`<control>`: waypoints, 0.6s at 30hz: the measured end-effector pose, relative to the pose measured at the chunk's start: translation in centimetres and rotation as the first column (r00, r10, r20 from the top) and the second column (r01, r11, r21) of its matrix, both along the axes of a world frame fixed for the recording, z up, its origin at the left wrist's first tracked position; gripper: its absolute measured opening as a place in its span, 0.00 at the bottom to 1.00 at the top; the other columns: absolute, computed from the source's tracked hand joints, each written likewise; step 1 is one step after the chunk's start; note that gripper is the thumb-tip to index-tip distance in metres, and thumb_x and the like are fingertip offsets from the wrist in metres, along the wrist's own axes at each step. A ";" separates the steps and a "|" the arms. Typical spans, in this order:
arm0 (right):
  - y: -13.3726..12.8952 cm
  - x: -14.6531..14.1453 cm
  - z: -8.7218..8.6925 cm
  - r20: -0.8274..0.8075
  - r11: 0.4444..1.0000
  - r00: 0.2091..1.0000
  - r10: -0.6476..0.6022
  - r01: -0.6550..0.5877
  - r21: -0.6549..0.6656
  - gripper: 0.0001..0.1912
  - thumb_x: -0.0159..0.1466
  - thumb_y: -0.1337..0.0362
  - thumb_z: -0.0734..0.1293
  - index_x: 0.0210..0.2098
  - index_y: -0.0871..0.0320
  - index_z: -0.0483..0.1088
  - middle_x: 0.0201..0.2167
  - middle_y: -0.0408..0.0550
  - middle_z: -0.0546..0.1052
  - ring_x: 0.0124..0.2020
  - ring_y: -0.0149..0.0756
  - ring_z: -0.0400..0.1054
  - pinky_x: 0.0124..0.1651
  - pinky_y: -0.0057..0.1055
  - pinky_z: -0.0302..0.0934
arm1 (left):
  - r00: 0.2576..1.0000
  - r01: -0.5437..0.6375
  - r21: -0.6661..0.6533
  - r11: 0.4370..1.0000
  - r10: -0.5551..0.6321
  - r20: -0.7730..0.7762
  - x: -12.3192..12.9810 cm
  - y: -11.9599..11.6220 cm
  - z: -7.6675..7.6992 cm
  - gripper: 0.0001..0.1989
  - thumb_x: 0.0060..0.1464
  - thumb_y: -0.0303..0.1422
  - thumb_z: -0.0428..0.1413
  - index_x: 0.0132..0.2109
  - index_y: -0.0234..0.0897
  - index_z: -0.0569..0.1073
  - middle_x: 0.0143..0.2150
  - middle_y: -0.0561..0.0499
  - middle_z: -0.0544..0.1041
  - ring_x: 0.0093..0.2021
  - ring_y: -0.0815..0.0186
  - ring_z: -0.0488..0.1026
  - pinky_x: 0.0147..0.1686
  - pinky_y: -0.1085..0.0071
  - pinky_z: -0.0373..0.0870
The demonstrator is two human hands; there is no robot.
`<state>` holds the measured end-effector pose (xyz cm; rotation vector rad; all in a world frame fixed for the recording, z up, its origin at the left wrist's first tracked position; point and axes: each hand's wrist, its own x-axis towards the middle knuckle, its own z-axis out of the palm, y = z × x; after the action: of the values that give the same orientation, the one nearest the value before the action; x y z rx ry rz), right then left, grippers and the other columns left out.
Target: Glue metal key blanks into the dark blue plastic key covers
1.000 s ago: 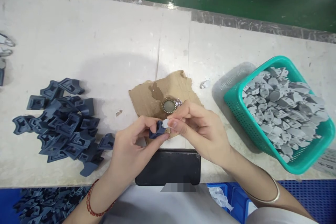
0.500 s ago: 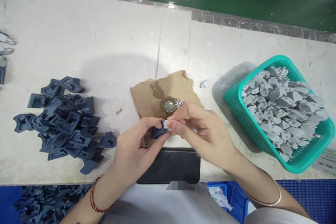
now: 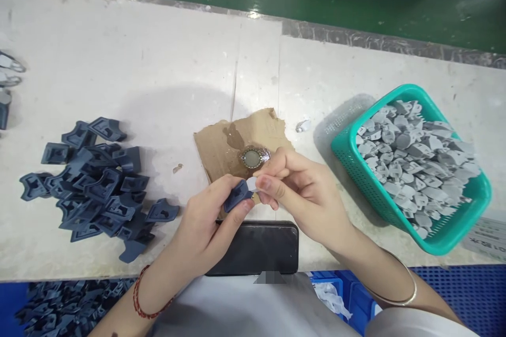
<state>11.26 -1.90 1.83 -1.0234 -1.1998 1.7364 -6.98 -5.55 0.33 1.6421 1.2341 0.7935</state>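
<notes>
Between the thumb and fingers of my left hand (image 3: 211, 221) is a dark blue plastic part (image 3: 236, 196). My right hand (image 3: 306, 195) pinches a small light grey plastic piece (image 3: 252, 184), which meets the right end of the blue part; how deep it sits is hidden by my fingers. Both hands are over the near side of a torn piece of cardboard (image 3: 213, 142). On that cardboard, just beyond my fingertips, lies a round metal-rimmed dish (image 3: 252, 158) with wet-looking stains around it.
A pile of dark blue parts (image 3: 103, 184) lies on the left. At right stands a green basket (image 3: 443, 245) filled with grey pieces (image 3: 415, 152). A black phone (image 3: 256, 250) lies at the table's near edge, and a loose grey piece (image 3: 303, 126) beyond the cardboard. Blue crates (image 3: 351, 295) stand below.
The blue part has turned in my left hand, so more of its face shows. My right fingers have shifted slightly on the grey piece. The whole view has moved a little.
</notes>
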 end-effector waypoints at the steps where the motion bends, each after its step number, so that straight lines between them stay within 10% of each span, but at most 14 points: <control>1: -0.1 -0.1 0.0 0.022 1.000 1.000 -0.010 0.009 0.004 0.11 0.69 0.64 0.72 0.31 0.57 0.69 0.22 0.36 0.72 0.23 0.22 0.64 0.27 0.21 0.60 | 1.000 -0.004 -0.004 1.000 0.004 0.002 0.1 0.0 0.0 0.06 0.69 0.30 0.51 0.41 0.38 0.70 0.29 0.58 0.69 0.27 0.73 0.67 0.26 0.77 0.63; 18: -0.4 0.6 0.4 0.244 0.984 0.968 0.060 -0.098 0.150 0.08 0.70 0.58 0.71 0.37 0.55 0.73 0.29 0.40 0.77 0.29 0.29 0.70 0.31 0.26 0.63 | 0.998 0.069 0.036 0.997 -0.068 -0.015 -0.3 -0.4 0.1 0.06 0.69 0.27 0.51 0.48 0.43 0.68 0.35 0.55 0.73 0.32 0.70 0.72 0.32 0.76 0.68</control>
<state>11.86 -2.28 2.25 -1.1223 -1.5256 1.5780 -7.29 -5.97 0.42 1.7129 1.1723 0.7675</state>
